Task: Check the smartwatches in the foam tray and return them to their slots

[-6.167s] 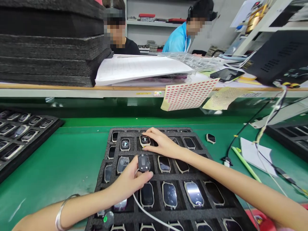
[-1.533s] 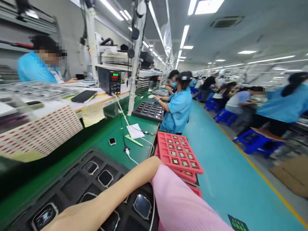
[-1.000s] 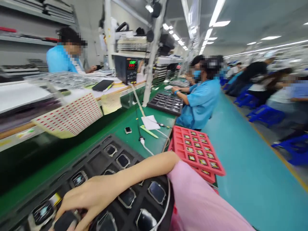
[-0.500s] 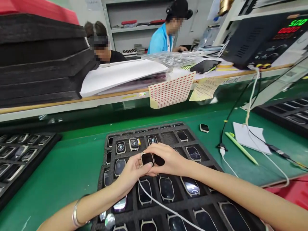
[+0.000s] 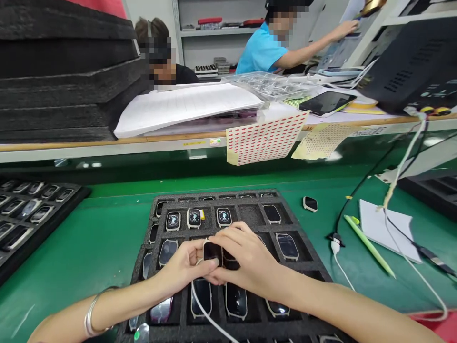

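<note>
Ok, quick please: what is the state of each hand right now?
Left hand: closed on a small dark-screened, pale-rimmed watch body.
Right hand: fingers curled, touching the same watch body; grip cannot be told.

We face a green bench mat (image 5: 107, 228) running under a raised wood-edged shelf (image 5: 89, 147). Black foam sheets (image 5: 64, 71) are stacked on its left end. Beyond, pale shelving (image 5: 214, 33) stands against a white wall (image 5: 143, 7); the light is even and bright.
</note>
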A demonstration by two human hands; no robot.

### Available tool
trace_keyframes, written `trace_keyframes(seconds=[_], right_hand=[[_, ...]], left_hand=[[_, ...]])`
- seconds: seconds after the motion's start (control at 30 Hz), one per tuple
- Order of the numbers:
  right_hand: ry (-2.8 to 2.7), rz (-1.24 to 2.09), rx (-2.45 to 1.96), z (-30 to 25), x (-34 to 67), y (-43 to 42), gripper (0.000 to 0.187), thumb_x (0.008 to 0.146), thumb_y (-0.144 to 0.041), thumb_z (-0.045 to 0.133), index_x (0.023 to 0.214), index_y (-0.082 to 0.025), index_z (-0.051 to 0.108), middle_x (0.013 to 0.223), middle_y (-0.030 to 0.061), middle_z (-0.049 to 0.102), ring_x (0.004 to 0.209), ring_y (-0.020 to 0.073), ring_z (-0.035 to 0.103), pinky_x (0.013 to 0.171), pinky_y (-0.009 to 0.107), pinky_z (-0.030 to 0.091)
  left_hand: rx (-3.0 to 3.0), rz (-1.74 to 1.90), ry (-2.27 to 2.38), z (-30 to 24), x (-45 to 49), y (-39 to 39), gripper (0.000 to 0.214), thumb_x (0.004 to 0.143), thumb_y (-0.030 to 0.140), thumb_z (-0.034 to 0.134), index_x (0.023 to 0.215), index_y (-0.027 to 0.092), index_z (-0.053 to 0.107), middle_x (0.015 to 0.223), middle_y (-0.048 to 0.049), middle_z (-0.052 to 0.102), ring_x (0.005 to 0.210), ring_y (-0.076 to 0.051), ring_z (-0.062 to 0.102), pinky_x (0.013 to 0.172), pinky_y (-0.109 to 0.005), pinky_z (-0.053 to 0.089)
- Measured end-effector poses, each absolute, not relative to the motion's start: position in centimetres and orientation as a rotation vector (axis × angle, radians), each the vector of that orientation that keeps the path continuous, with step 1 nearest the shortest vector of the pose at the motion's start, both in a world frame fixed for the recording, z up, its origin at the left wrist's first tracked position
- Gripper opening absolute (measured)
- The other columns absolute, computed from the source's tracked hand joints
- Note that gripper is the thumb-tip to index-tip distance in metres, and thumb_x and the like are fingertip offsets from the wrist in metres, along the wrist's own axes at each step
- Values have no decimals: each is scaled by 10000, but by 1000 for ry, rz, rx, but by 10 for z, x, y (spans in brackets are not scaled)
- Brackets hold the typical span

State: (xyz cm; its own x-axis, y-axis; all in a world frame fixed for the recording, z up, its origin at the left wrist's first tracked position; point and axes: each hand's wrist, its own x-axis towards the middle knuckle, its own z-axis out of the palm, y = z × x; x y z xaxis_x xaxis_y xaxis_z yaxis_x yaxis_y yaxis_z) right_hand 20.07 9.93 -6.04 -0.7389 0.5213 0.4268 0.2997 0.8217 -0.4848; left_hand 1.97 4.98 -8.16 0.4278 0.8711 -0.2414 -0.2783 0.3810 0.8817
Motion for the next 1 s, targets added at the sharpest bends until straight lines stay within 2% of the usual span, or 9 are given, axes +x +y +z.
trace_keyframes(seconds=[0.13, 0.27, 0.37, 0.43, 0.53, 0.63, 0.73, 0.83, 1.0], right_hand=[[-2392, 925, -622, -62, 198, 112, 463, 703, -398, 809, 1043, -172, 592, 921, 52, 622, 843, 207, 570, 747, 324, 452], [-2283, 1216, -627, -64, 196, 118, 444, 706, -372, 811, 1049, -186, 599, 902, 32, 574, 740, 159, 531, 626, 260, 454], [-2163, 1331, -555, -65, 196, 117, 442, 727, -362, 796, 1089, -188, 611, 1020, 70, 584, 893, 198, 550, 709, 295, 475], [-2048, 1460, -511, -66, 196, 115, 360, 815, -367, 713, 1111, -182, 625, 1093, 88, 592, 990, 215, 558, 800, 330, 479], [-1843, 1678, -549, -66, 195, 114, 294, 913, -371, 583, 1108, -161, 650, 1102, 93, 619, 981, 198, 601, 854, 334, 480], [-1724, 1836, -603, -66, 195, 112, 325, 892, -384, 610, 1100, -139, 660, 1050, 97, 661, 929, 195, 637, 842, 319, 497], [-1660, 1892, -584, -66, 193, 107, 333, 880, -382, 630, 1108, -141, 651, 1023, 101, 678, 824, 183, 667, 770, 307, 529], [-1624, 1862, -555, -65, 191, 102, 315, 872, -388, 641, 1084, -156, 649, 981, 88, 680, 749, 179, 676, 692, 295, 548], [-1790, 1747, -504, -61, 195, 106, 323, 922, -393, 565, 1133, -155, 624, 1086, 106, 641, 978, 224, 635, 837, 355, 523]], left_hand=[[806, 840, 795, -83, 18, 51, 244, 847, 335, 628, 923, 107, 587, 598, -48, 656, 492, -148, 634, 494, -215, 503], [791, 841, 778, -83, 15, 51, 265, 820, 357, 658, 897, 115, 582, 566, -27, 619, 396, -105, 557, 396, -170, 423], [781, 840, 777, -80, 12, 51, 277, 798, 377, 677, 857, 121, 588, 503, -2, 570, 350, -80, 478, 334, -150, 322], [782, 846, 747, -78, 11, 52, 278, 794, 380, 677, 838, 119, 592, 551, -28, 608, 327, -48, 406, 310, -153, 232], [783, 843, 669, -74, 12, 53, 275, 802, 375, 662, 855, 110, 610, 690, -87, 682, 311, -10, 317, 317, -181, 138], [773, 806, 595, -74, 14, 53, 276, 823, 377, 633, 835, 102, 633, 669, -91, 687, 301, -2, 260, 327, -200, 114], [753, 792, 558, -76, 16, 50, 283, 845, 367, 608, 806, 90, 650, 635, -92, 678, 302, 1, 226, 332, -204, 113], [724, 806, 553, -78, 17, 47, 274, 839, 364, 620, 812, 93, 650, 692, -114, 694, 313, 4, 225, 328, -199, 114], [739, 845, 600, -77, 20, 45, 241, 826, 351, 647, 859, 113, 623, 737, -102, 683, 343, 5, 261, 343, -182, 143]])
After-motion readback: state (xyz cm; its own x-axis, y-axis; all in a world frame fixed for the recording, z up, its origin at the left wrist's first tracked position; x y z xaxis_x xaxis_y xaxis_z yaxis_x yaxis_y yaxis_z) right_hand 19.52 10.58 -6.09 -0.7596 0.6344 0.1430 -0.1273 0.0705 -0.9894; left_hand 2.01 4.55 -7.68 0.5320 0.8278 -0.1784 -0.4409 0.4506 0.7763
